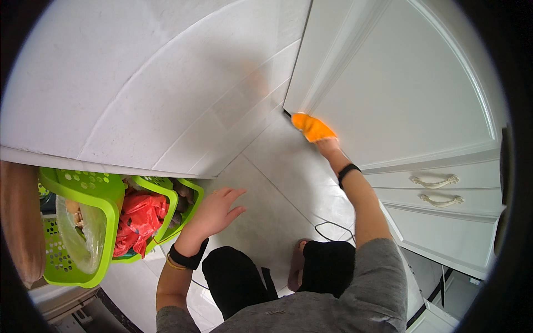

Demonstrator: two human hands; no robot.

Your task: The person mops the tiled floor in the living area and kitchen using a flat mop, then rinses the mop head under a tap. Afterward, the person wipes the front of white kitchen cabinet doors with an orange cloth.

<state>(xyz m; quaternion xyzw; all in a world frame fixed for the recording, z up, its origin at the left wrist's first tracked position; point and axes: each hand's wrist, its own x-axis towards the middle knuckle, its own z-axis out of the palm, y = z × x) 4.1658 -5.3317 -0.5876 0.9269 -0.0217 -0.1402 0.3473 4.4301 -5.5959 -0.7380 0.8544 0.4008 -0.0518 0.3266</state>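
An orange cloth (313,127) covers the fingers of my right hand (328,145). It lies against the lower edge of the white cabinet door (399,91), close to the floor and near the corner with the tiled wall. My left hand (216,210) is held out over the grey floor tiles (266,195) with its fingers apart and nothing in it. Beside that hand stands a stack of green plastic baskets (114,233). One basket holds a red plastic bag (141,218), another a clear plastic bag (83,237) with pale items inside.
White tiled wall (175,87) rises at the upper left. Two drawers with ornate handles (435,181) are on the right. A thin dark cable (329,224) loops on the floor near my slipper (296,266). A brown object (23,224) stands at the far left.
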